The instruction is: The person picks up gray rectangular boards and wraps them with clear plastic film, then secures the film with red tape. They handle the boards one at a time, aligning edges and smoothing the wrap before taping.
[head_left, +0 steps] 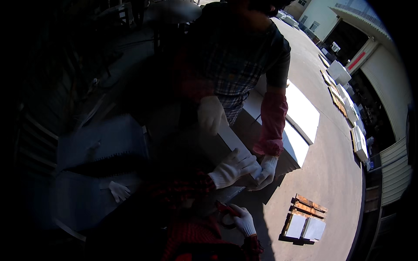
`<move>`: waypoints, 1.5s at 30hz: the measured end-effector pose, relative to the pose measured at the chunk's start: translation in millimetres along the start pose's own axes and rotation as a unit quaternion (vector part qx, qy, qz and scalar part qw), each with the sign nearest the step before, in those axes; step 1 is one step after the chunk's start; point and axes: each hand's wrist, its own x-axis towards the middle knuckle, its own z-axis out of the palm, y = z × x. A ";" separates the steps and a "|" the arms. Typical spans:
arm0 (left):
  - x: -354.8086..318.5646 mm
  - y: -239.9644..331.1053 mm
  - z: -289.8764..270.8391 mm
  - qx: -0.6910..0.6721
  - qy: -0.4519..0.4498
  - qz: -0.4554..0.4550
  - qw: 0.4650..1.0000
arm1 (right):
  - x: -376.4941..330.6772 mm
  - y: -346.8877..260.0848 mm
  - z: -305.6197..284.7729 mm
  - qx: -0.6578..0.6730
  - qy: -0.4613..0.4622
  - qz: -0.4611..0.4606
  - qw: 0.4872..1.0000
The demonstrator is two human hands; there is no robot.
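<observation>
My left hand, in a white knit glove, lies with fingers stretched across the near end of a long pale panel or box. My right hand, gloved too, is closed round the handle of a red tape dispenser with a dark ring, lower down and apart from the panel. Opposite me, a person in a plaid apron and pink sleeve covers has one gloved hand at the panel's near corner, beside my fingers. Their other gloved hand is over its far end, blurred.
Large pale stacks stand in shadow at the left, with a loose white glove on the nearer one. White boards lie behind the person. A wooden pallet with two pale slabs sits on the sunlit ground at the right.
</observation>
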 end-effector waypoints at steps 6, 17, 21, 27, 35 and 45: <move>-3.3 -1.4 -31.2 -0.309 0.015 -0.044 0.950 | -23.8 -86.1 -73.8 0.157 0.103 -0.064 0.980; -18.7 -22.7 -141.5 -0.707 -0.074 -0.423 0.561 | 55.4 -173.6 -111.7 0.104 0.210 -0.204 0.950; -23.7 -34.4 -146.8 -0.734 -0.065 -0.360 0.572 | 79.5 -174.5 -96.9 0.088 0.174 -0.268 0.943; 2.9 -21.9 -172.2 -0.744 -0.019 -0.436 0.507 | 89.9 -172.3 -88.3 -0.077 0.261 -0.396 0.877; -1.8 -20.9 -147.3 -0.681 0.052 -0.368 0.631 | 81.0 -170.3 -78.2 -0.128 0.306 -0.386 0.861; 9.2 -18.4 -166.2 -0.577 -0.066 -0.366 0.727 | 35.6 -154.8 -108.7 -0.125 0.200 -0.332 0.913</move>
